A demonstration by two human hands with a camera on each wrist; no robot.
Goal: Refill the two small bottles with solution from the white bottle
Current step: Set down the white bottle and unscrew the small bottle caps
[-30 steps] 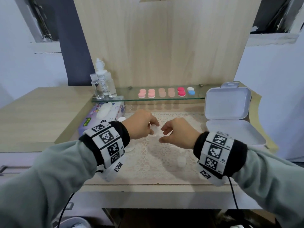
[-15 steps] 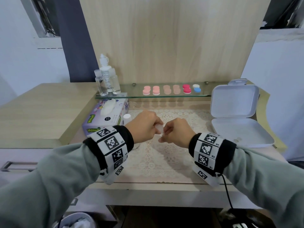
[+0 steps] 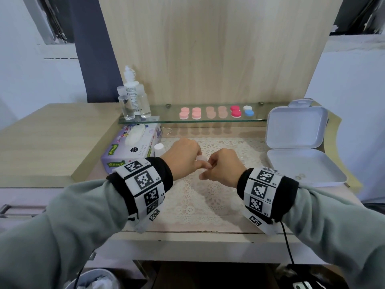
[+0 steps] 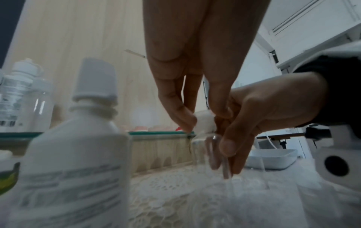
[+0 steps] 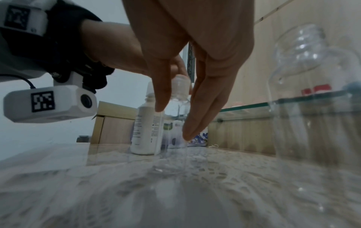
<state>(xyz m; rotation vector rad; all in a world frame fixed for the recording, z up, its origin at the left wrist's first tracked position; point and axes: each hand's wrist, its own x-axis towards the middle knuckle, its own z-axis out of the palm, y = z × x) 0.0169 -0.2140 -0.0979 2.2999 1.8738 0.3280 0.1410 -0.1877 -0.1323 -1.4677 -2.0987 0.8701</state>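
A small clear bottle (image 5: 171, 138) stands on the lace mat (image 3: 208, 201) in the middle. My right hand (image 3: 208, 167) holds its body between thumb and fingers (image 5: 197, 115). My left hand (image 3: 199, 158) pinches its white cap (image 4: 205, 121) from above. The white bottle (image 4: 74, 162), capped, stands on the mat to the left; only its cap (image 3: 159, 149) shows past my left hand in the head view. A second small clear bottle (image 5: 312, 92), uncapped, stands close to my right wrist.
A purple tissue box (image 3: 133, 149) lies at the back left. The glass shelf (image 3: 208, 120) carries three bottles (image 3: 133, 101) and a row of lens cases (image 3: 216, 112). An open white box (image 3: 298, 151) sits at the right. A bin (image 3: 93, 280) is under the desk.
My two hands have drawn closer together around the small bottle, with the left fingers now on its cap. The head view has shifted a little.
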